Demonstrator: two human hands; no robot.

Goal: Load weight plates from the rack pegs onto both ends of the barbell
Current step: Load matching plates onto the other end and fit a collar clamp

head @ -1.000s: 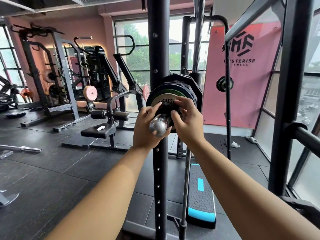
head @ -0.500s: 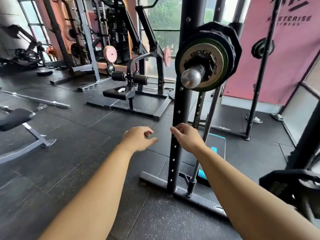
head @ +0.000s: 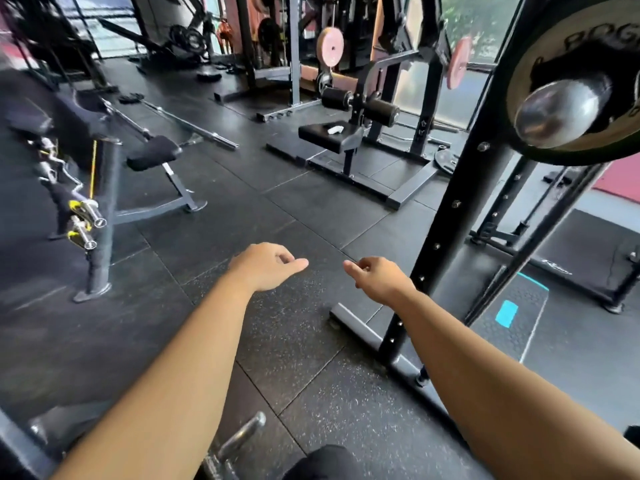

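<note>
The barbell's chrome sleeve end [head: 557,110] sticks out at the upper right, on the black rack upright [head: 450,216]. A weight plate [head: 540,39] with a pale face and green ring sits on that sleeve, with a black collar round the bar. My left hand [head: 265,266] and my right hand [head: 375,278] hang low over the floor, well below the barbell and to its left. Both hold nothing, with fingers loosely curled.
A rubber tile floor [head: 294,341] lies under my hands. The rack's base foot [head: 367,336] runs along the floor by my right arm. A black bench [head: 152,157] stands to the left, a leg machine [head: 349,133] ahead, a blue-marked step platform [head: 509,311] to the right.
My hands left the collar and plate on the barbell sleeve and dropped to waist height. The view swung down and left, so the loaded sleeve now sits at the upper right.
</note>
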